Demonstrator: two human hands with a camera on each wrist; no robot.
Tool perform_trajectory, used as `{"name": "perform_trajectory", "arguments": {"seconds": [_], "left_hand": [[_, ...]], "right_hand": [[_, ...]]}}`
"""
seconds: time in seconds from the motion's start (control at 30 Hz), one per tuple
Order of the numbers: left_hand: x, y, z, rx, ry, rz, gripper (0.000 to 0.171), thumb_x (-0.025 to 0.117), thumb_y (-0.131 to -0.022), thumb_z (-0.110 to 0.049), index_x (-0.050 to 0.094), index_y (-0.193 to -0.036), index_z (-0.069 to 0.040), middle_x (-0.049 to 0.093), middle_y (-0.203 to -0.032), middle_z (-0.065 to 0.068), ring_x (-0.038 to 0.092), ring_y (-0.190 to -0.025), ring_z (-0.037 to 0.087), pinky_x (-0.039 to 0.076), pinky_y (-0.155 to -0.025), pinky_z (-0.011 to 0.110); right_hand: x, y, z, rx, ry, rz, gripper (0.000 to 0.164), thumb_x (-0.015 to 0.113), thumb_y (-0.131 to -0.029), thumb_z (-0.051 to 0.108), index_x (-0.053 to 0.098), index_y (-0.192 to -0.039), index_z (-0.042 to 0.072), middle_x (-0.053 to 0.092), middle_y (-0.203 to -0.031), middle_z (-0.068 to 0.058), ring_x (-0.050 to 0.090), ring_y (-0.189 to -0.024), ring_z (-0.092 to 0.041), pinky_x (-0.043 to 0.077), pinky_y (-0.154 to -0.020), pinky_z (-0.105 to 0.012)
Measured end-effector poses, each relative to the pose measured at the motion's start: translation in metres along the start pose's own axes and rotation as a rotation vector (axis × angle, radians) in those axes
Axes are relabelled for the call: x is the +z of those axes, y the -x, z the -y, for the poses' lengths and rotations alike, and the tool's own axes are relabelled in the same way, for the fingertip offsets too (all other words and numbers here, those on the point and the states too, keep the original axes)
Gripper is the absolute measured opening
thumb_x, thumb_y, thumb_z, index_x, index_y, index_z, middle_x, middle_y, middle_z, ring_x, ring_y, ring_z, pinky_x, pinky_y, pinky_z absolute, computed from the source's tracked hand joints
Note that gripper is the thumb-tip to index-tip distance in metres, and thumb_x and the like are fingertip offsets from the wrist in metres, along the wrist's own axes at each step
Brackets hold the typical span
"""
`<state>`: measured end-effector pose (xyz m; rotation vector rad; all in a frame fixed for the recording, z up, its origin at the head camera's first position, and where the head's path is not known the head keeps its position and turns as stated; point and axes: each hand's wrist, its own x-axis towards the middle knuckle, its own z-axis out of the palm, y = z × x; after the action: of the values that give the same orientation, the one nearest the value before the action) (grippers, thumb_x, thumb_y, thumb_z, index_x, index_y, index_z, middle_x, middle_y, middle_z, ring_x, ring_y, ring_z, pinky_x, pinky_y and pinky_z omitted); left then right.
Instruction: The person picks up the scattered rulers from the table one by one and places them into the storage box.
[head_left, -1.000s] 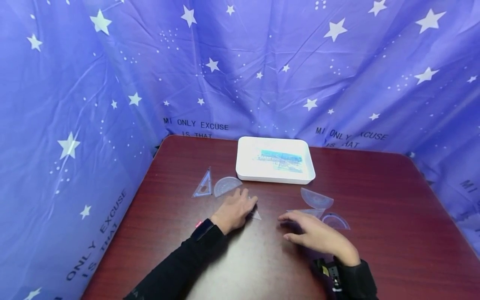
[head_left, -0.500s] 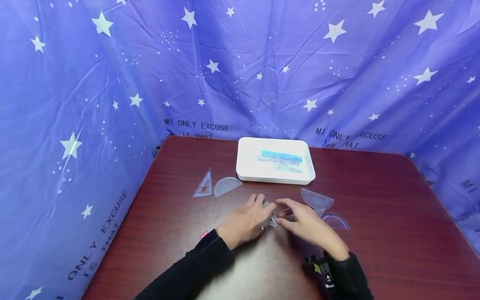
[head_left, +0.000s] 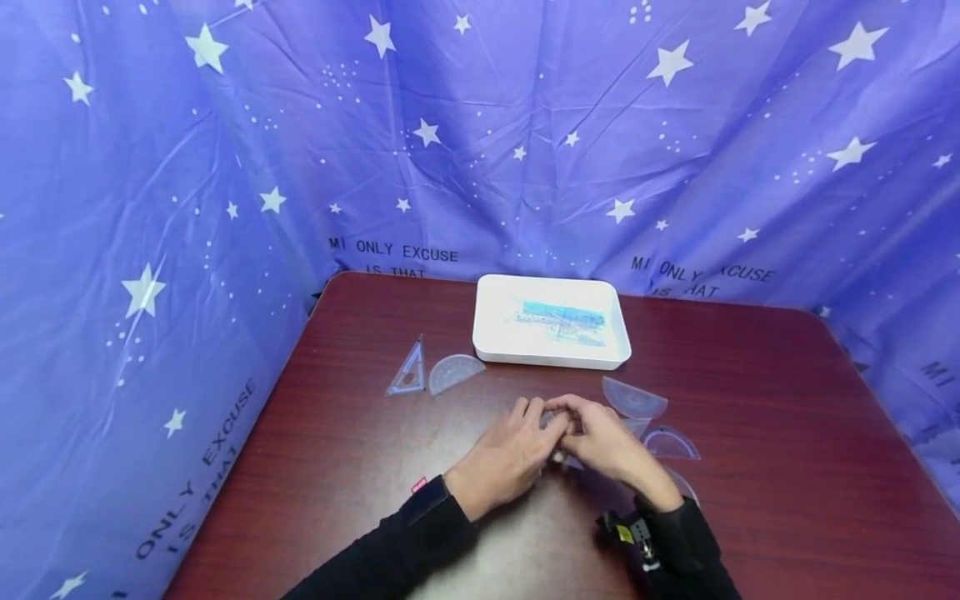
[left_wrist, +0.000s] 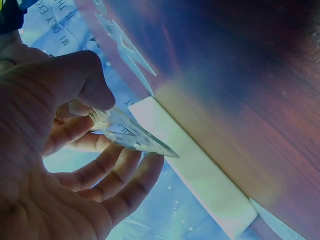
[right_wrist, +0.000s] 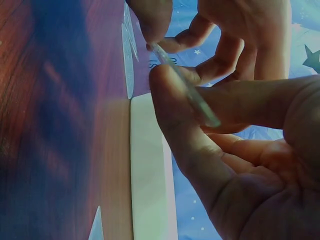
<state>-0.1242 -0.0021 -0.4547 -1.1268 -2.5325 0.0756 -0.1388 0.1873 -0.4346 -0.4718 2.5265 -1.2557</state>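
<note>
Thin see-through plastic piece [left_wrist: 132,133], pointy at one end, some markings on it, kinda tilted, pinched by both the left hand [head_left: 508,457] and right hand [head_left: 603,439].

Reddish-brown wooden table [head_left: 787,400] with white tray [head_left: 551,361], clear protractors [head_left: 456,373] and set squares [head_left: 407,387]

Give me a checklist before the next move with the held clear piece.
1. Left hand grips the held clear piece: ok.
2. Right hand pinches it too: ok.
3. Either hand free: not ok, both occupied.
4. Hands apart from white tray: ok.
5. Space beside right sleeve clear: not ok, a curved clear piece lies partly hidden.
6. Tray contents countable: cannot tell, bluish shapes blur together.
</note>
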Motion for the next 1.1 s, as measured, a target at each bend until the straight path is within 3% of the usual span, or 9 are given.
{"name": "perform_trajectory", "arguments": {"seconds": [0.2, 0.3, 0.43, 0.6, 0.77, 0.9, 1.1], "left_hand": [[-0.001, 0.004, 0.005, -0.028, 0.096, -0.017, 0.062, 0.088, -0.085, -0.027, 0.06, -0.138, -0.01, 0.066, -0.112, 0.007, 0.063, -0.095, 0.018, 0.055, -0.085, 0.028], [-0.001, 0.008, 0.01, -0.085, 0.178, 0.004, 0.068, 0.085, -0.088, -0.028, 0.056, -0.145, -0.006, 0.064, -0.11, 0.007, 0.064, -0.093, 0.017, 0.058, -0.082, 0.027], [0.001, 0.018, 0.021, -0.168, 0.228, 0.024, 0.073, 0.083, -0.091, -0.032, 0.052, -0.15, -0.004, 0.065, -0.116, 0.01, 0.068, -0.099, 0.021, 0.062, -0.086, 0.03], [0.007, 0.034, 0.038, -0.284, 0.311, -0.013, 0.059, 0.08, -0.094, -0.023, 0.058, -0.143, 0.002, 0.066, -0.123, 0.019, 0.07, -0.108, 0.033, 0.063, -0.094, 0.042], [0.01, 0.05, 0.053, -0.358, 0.31, -0.047, 0.041, 0.078, -0.093, -0.017, 0.066, -0.129, -0.001, 0.067, -0.116, 0.016, 0.069, -0.105, 0.033, 0.062, -0.091, 0.044], [0.008, 0.059, 0.057, -0.398, 0.28, -0.016, 0.032, 0.077, -0.094, -0.019, 0.07, -0.121, -0.004, 0.068, -0.11, 0.013, 0.069, -0.102, 0.032, 0.063, -0.082, 0.044], [0.002, 0.064, 0.055, -0.459, 0.307, 0.062, 0.019, 0.073, -0.098, -0.02, 0.071, -0.11, -0.005, 0.069, -0.105, 0.012, 0.069, -0.102, 0.03, 0.063, -0.076, 0.047]], "right_hand": [[-0.005, -0.009, -0.003, -0.049, 0.059, 0.014, 0.046, 0.065, -0.084, -0.011, 0.067, -0.13, -0.008, 0.074, -0.091, -0.004, 0.065, -0.079, -0.009, 0.054, -0.065, -0.022], [-0.011, -0.012, -0.003, -0.073, 0.111, 0.021, 0.04, 0.065, -0.084, -0.012, 0.069, -0.123, -0.005, 0.074, -0.091, -0.004, 0.065, -0.081, -0.008, 0.055, -0.069, -0.021], [-0.028, -0.019, 0.0, -0.082, 0.147, 0.037, 0.034, 0.065, -0.089, -0.014, 0.069, -0.12, -0.002, 0.075, -0.091, -0.006, 0.065, -0.074, -0.01, 0.055, -0.062, -0.024], [-0.065, -0.036, 0.006, -0.101, 0.281, 0.008, 0.03, 0.068, -0.093, -0.009, 0.072, -0.12, 0.005, 0.078, -0.096, -0.005, 0.07, -0.081, -0.014, 0.058, -0.067, -0.028], [-0.103, -0.064, 0.011, -0.089, 0.342, 0.022, 0.031, 0.066, -0.094, -0.007, 0.072, -0.121, 0.006, 0.078, -0.098, -0.007, 0.07, -0.084, -0.019, 0.055, -0.067, -0.029], [-0.125, -0.092, 0.019, -0.049, 0.344, 0.05, 0.026, 0.067, -0.097, -0.003, 0.07, -0.122, 0.003, 0.078, -0.102, -0.015, 0.074, -0.083, -0.023, 0.055, -0.062, -0.028], [-0.14, -0.135, 0.019, 0.006, 0.433, 0.069, 0.021, 0.064, -0.1, 0.006, 0.068, -0.12, -0.001, 0.077, -0.112, -0.023, 0.075, -0.086, -0.03, 0.059, -0.072, -0.036]]}}
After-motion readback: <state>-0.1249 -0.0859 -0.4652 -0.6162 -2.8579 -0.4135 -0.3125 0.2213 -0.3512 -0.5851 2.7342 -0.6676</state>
